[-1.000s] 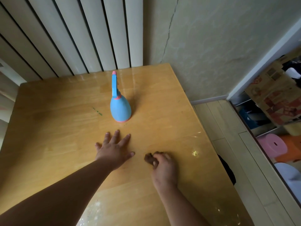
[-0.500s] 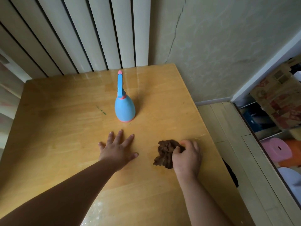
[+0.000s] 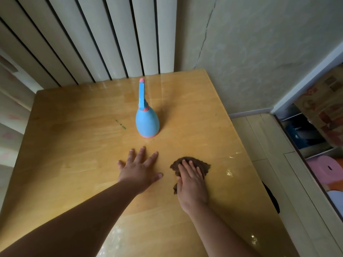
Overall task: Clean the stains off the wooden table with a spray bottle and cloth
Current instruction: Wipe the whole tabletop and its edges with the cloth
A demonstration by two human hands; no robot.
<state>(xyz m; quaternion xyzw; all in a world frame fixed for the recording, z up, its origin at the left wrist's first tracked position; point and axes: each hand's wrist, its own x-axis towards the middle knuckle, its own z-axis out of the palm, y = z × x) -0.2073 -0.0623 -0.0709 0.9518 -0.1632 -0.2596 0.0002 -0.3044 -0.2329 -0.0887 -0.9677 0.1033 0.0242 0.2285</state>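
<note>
Right hand (image 3: 193, 186) now flat (atop cloth (image 3: 204, 166))

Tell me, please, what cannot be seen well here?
Head view: table under the cloth, hidden by cloth and right hand; any stain there is unknown.
Head view: green marks beside the spray bottle, too small to identify.
Head view: shelf items, blurred and cut by the right edge.

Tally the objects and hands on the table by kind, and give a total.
Spray bottle: 1
Cloth: 1
Hands: 2, left hand flat on the wood, right hand pressing the cloth
Total: 4
</note>
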